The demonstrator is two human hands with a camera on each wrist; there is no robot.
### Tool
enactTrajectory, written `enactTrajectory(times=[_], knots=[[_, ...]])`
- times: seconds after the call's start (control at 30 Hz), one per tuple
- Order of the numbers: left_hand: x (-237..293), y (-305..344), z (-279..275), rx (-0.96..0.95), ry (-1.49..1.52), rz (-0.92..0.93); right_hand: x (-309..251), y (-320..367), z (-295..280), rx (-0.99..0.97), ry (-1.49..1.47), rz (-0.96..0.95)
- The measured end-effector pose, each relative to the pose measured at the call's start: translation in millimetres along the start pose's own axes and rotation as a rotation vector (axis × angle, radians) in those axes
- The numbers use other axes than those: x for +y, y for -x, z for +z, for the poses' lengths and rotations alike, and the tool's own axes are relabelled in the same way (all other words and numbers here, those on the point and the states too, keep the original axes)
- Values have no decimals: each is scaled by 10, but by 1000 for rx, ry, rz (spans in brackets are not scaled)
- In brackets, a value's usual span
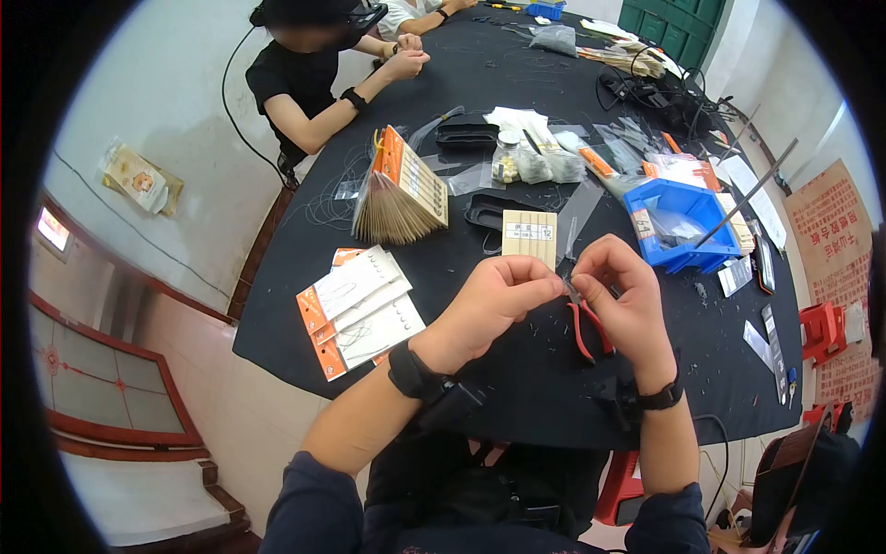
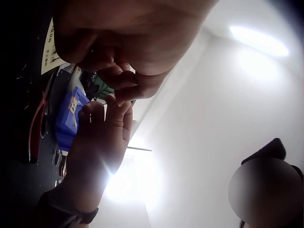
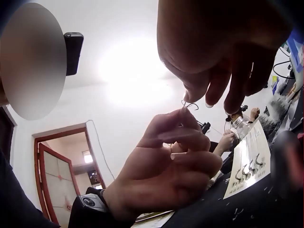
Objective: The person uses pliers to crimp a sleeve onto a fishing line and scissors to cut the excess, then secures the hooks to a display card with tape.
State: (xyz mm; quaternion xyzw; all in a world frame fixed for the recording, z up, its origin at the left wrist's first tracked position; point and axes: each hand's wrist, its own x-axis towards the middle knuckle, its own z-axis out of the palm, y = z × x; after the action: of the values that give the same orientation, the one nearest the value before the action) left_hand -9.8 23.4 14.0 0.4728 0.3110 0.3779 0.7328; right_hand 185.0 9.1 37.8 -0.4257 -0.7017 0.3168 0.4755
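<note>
My left hand [image 1: 489, 309] and right hand [image 1: 628, 300] meet at the fingertips above the black table. Between them is a small dark curved hook [image 3: 192, 105]; the left thumb and forefinger pinch it from below in the right wrist view, and the right fingertips pinch at its upper end. Fine line there is too small to make out. Just beyond the hands lies a pale card [image 1: 530, 235], with several dark hooks on it in the right wrist view. Red-handled pliers [image 1: 589, 334] rest under the right hand.
White-and-orange packets [image 1: 360, 319] lie at left, near a standing fan of cards [image 1: 415, 189]. A blue bin [image 1: 678, 222] stands at right with a thin rod leaning out. Behind are black trays, a jar [image 1: 506, 159] and plastic bags. Another person sits across the far left edge.
</note>
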Motion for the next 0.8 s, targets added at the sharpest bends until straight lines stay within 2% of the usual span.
enactTrajectory(times=[0.33, 0.43, 0.53, 0.8], knots=[[17, 15, 38, -2, -19, 132, -1, 3, -45, -69, -69, 38], [27, 19, 44, -13, -14, 142, 39, 11, -54, -81, -196, 80], [-12, 10, 36, -33, -17, 150, -10, 8, -60, -107, -334, 214], [-21, 12, 18, -58, -40, 128, -11, 5, -101, -193, -417, 358]])
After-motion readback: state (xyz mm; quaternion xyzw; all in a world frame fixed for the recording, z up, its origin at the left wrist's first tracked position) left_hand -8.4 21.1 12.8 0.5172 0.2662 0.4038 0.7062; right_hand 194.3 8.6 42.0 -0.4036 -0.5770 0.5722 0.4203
